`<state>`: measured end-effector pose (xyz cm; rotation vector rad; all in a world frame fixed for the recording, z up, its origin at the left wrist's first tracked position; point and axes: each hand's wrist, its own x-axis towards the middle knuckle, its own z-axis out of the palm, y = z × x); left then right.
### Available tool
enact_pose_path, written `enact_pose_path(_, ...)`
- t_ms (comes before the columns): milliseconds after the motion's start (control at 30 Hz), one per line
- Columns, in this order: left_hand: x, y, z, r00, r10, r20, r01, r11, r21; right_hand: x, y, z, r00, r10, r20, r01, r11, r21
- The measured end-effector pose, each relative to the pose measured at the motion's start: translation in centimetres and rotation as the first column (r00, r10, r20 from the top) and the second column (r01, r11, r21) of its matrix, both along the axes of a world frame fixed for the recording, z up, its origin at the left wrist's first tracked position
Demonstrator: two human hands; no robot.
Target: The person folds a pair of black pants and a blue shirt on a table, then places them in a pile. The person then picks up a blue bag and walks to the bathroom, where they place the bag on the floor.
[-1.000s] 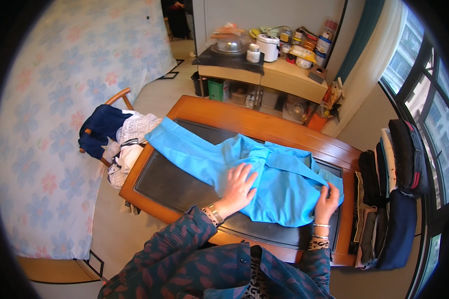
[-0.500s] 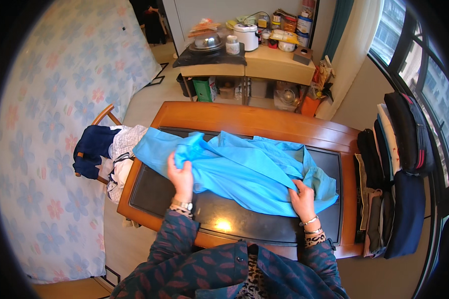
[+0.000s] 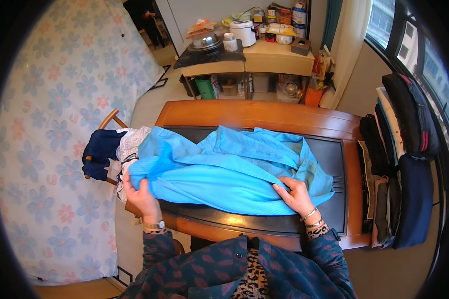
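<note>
A bright blue shirt (image 3: 219,182) lies spread lengthwise over a wooden table (image 3: 204,112) with a dark inset top. At the shirt's left end, my left hand (image 3: 143,202) is closed on the near edge of the cloth, thumb on the near side and some fingers hidden by fabric. My right hand (image 3: 297,198) pinches the near edge further right, thumb and fingers closed on it. Between the hands the cloth is pulled fairly straight, while its far side lies in loose folds. Part of the left end bunches up beside my left hand.
Stacked folded clothes (image 3: 409,149) stand at the table's right end by the window. On the left, a wooden chair (image 3: 110,118) bears dark blue and white clothes (image 3: 102,149). A flowered cloth (image 3: 55,149) hangs beyond it. At the back, a counter (image 3: 279,59) holds a white rice cooker (image 3: 242,33) and jars.
My left hand has moved left and nearer to me, drawing the shirt's near edge out flatter and wider. The right hand has shifted slightly left, still on the cloth.
</note>
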<state>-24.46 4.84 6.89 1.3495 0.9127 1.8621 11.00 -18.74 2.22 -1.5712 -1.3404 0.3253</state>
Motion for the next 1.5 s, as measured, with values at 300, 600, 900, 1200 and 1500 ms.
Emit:
enact_pose_path(300,2.4,-3.9,0.7,0.729,0.224,-0.647,0.019,0.938,0.345,0.7,0.3,-0.5,0.763,-0.467,0.447,0.415,0.884,0.215)
enact_pose_path(600,13.9,-12.5,-3.9,0.187,-0.097,-0.977,0.687,0.724,0.059,1.5,-0.2,-1.8,0.920,-0.257,0.297,0.277,0.960,-0.027)
enact_pose_path(900,11.3,-11.6,-6.9,0.294,-0.153,-0.944,0.704,0.703,0.105,-0.8,0.8,0.6,0.936,-0.086,0.341,0.152,0.974,-0.170)
enact_pose_path(1200,11.6,-11.5,-7.7,0.402,-0.150,-0.903,0.700,0.686,0.197,-5.2,13.3,-0.8,0.856,0.120,0.502,-0.011,0.977,-0.214)
enact_pose_path(1500,11.5,-11.7,-7.3,0.501,-0.192,-0.844,0.693,0.673,0.258,-5.2,14.3,-5.5,0.857,0.065,0.511,-0.036,0.997,-0.066)
